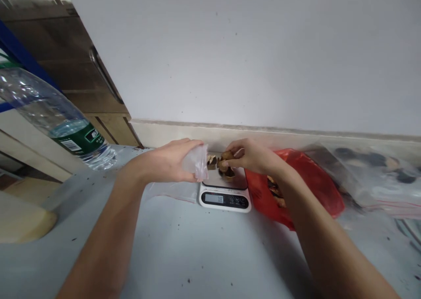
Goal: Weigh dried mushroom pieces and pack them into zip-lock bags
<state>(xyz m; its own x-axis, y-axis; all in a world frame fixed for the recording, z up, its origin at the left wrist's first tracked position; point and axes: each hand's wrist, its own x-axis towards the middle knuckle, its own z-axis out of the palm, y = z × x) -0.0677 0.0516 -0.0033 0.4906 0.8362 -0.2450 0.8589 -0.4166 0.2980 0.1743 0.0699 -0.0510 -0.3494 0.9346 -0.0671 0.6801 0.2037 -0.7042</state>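
A white digital kitchen scale (225, 205) stands against the wall, its display lit and reading about 78, a decimal point being hard to make out. Several brown dried pieces (212, 161), perhaps dried mushrooms, lie on its plate. My right hand (250, 156) is above the plate, fingers pinched on one or more of these brown dried pieces. Left of the scale, my left hand (174, 161) is closed around a clear plastic bag (199, 163), whose mouth faces the plate. Beneath my right forearm, a red plastic bag (315, 189) lies opened with more brown dried pieces inside.
A large water bottle (79, 132), partly filled, stands at the left. On the right lies a clear zip bag (378, 172) with dark and pale pieces. Another clear flat bag (174, 190) lies left of the scale. The white wall (246, 71) bounds the table's back.
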